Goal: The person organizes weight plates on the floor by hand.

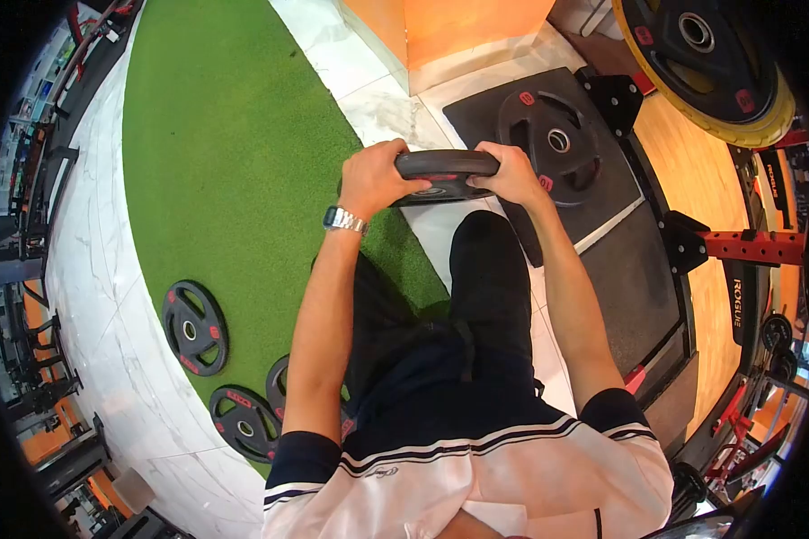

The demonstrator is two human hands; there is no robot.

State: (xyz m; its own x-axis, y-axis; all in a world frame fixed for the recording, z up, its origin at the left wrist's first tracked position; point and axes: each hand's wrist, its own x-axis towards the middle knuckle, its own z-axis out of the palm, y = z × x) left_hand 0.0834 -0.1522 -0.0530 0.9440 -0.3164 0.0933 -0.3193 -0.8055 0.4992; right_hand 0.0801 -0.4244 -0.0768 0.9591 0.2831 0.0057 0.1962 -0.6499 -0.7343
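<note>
A black weight plate [448, 163] with red markings is held up in front of my knees, seen nearly edge-on. My left hand [375, 179] grips its left side, with a silver watch [344, 219] on that wrist. On the plate's right side, my right hand [510, 173] is closed round the rim. Part of the plate's face and some of my fingertips are hidden behind the rim. Beyond my right hand, another black plate [548, 148] lies flat on a dark rubber mat [627, 260].
Several black plates, one of them here [196, 328], lie on the green turf [216, 135] at the lower left. A rack with a red bar [755, 247] and a yellow-rimmed plate [710, 54] stands at the right. An orange pillar [476, 36] rises ahead.
</note>
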